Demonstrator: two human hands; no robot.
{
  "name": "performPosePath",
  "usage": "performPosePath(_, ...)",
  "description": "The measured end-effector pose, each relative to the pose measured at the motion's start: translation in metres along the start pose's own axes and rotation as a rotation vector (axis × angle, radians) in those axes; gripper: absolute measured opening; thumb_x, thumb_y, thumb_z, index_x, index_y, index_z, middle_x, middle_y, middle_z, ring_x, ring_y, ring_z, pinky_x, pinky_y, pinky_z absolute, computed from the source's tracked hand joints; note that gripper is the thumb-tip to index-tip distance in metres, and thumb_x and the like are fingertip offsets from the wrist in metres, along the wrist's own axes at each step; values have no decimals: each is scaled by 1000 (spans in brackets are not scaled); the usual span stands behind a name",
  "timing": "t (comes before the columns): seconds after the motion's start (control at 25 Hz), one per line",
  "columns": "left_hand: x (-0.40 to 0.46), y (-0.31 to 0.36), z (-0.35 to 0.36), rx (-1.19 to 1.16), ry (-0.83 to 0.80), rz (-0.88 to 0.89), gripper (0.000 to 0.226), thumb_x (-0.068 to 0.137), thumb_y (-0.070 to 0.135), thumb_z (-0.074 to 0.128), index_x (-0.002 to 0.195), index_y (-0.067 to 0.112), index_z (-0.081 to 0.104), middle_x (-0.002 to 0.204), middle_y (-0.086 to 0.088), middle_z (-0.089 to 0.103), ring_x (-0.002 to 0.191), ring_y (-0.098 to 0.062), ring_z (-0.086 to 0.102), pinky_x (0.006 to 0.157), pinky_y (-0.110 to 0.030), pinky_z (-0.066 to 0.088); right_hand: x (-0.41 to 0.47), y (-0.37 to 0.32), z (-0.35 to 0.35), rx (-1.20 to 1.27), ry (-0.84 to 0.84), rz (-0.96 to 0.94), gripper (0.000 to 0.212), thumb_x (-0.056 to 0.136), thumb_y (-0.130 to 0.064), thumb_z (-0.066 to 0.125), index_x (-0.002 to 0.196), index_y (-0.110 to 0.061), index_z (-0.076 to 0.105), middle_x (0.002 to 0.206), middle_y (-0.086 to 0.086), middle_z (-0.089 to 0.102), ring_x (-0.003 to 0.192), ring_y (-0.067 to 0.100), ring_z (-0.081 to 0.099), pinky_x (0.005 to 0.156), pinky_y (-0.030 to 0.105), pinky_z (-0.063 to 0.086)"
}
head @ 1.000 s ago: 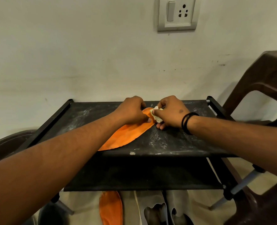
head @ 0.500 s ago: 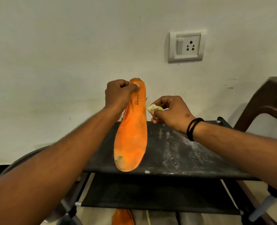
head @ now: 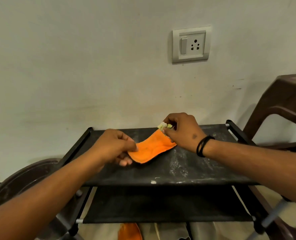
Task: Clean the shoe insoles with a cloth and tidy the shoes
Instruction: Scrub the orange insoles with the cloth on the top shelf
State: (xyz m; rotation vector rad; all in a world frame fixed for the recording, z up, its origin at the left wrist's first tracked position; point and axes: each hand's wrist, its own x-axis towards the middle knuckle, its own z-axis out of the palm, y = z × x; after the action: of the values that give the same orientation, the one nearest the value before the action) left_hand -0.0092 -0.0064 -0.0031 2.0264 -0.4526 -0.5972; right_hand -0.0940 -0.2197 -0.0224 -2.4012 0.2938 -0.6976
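i hold the flexible orange foam insole over the dusty black fabric rack shelf, left hand pinching one end, right hand pinching the other plus a small pale cloth wad; sagging may drag it through dust.

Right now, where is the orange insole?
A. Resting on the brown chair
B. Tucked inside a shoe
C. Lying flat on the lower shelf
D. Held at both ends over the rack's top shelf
D: the left hand grips one end of the orange insole, the right hand, also pinching the cloth, grips the other, above the top shelf.
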Motion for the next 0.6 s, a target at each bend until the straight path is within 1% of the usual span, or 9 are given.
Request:
performPosePath(0.08, 5, -13, 2, 256, 17, 68, 39, 79, 32, 84, 110, 17, 66, 85, -8, 75, 64, -17, 70, 50, -27, 53, 1, 19, -3, -186, -78, 28, 15, 86, -15, 64, 99, -13, 71, 87, -2, 65, 80, 12, 59, 65, 19, 40)
performPosePath(0.12, 8, -16, 6, 386, 39, 128, 49, 75, 45, 85, 115, 24, 65, 90, -1, 72, 71, -15, 69, 55, -28, 53, 1, 25, -4, -248, -116, 31, 15, 87, -16, 63, 99, -12, 71, 88, 0, 64, 80, 14, 58, 65, 20, 38)
performPosePath(0.2, 16, -23, 18, 621, 40, 240, 74, 66, 68, 79, 130, 34, 61, 100, 10, 62, 88, -10, 65, 69, -29, 51, -6, 23, 0, -262, -211, -39, 12, 88, -17, 62, 92, -11, 71, 83, 0, 64, 76, 16, 58, 62, 22, 37)
performPosePath(0.24, 19, -26, 24, 729, 32, 278, 82, 64, 76, 73, 134, 37, 58, 105, 12, 57, 95, -11, 62, 75, -32, 51, -12, 17, 7, -242, -273, -110, 11, 89, -18, 62, 87, -11, 70, 80, 0, 64, 73, 16, 57, 61, 24, 38)
performPosePath(0.32, 22, -31, 35, 860, 30, 318, 79, 70, 79, 66, 137, 41, 55, 113, 9, 48, 104, -16, 60, 82, -35, 51, -29, 3, 27, -244, -399, -239, 12, 89, -20, 62, 83, -12, 68, 80, 3, 66, 73, 17, 56, 64, 29, 42)
performPosePath(0.4, 23, -33, 37, 894, 20, 321, 75, 75, 79, 61, 139, 42, 53, 118, 6, 46, 108, -19, 59, 86, -37, 51, -32, 7, 39, -346, -410, -321, 13, 88, -21, 60, 82, -11, 65, 84, 6, 65, 79, 21, 56, 67, 34, 45)
performPosePath(0.44, 23, -33, 37, 895, 9, 312, 74, 76, 79, 59, 140, 42, 53, 120, 5, 46, 110, -20, 59, 88, -39, 51, -25, 16, 38, -414, -382, -308, 14, 89, -22, 59, 82, -11, 64, 86, 7, 64, 81, 22, 56, 67, 34, 45)
performPosePath(0.52, 24, -33, 35, 900, -16, 298, 75, 77, 79, 58, 141, 41, 52, 123, 4, 46, 112, -21, 58, 91, -41, 51, -5, 35, 26, -501, -317, -182, 15, 91, -24, 58, 80, -14, 62, 86, 5, 63, 84, 24, 59, 66, 31, 41)
performPosePath(0.6, 25, -34, 36, 905, -34, 302, 75, 78, 78, 58, 142, 39, 52, 126, 2, 46, 113, -22, 58, 92, -42, 51, 7, 42, 17, -485, -290, -78, 20, 90, -22, 59, 76, -8, 63, 80, 5, 65, 79, 26, 61, 63, 31, 41)
